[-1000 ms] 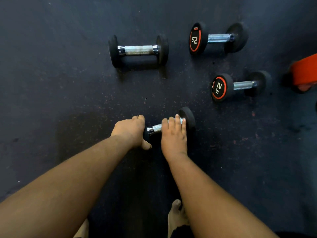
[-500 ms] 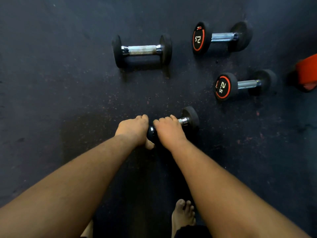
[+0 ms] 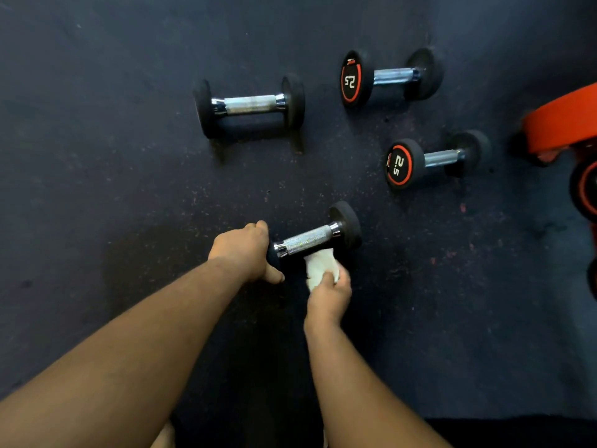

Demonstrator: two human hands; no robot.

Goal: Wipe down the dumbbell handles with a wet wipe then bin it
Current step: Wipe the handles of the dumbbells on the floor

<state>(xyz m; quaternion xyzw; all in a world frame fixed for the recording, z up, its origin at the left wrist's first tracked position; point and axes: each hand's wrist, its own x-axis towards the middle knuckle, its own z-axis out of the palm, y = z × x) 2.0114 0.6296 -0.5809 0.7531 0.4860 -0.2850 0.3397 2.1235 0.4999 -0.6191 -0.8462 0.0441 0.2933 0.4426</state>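
Note:
A small black dumbbell with a knurled chrome handle lies on the dark floor in front of me. My left hand grips its near end, covering that weight head. My right hand holds a white wet wipe just below the handle; the wipe's top edge reaches the underside of the bar. The handle itself is uncovered.
Three more dumbbells lie beyond: one plain black at centre back, and two marked 2.5 with orange rings, one at the back and one nearer me. Orange equipment sits at the right edge. The rubber floor is dark and speckled.
My right hand has come off the dumbbell handle and drawn back toward me, so the white wipe and the bare handle show. My left hand has stayed on the near end.

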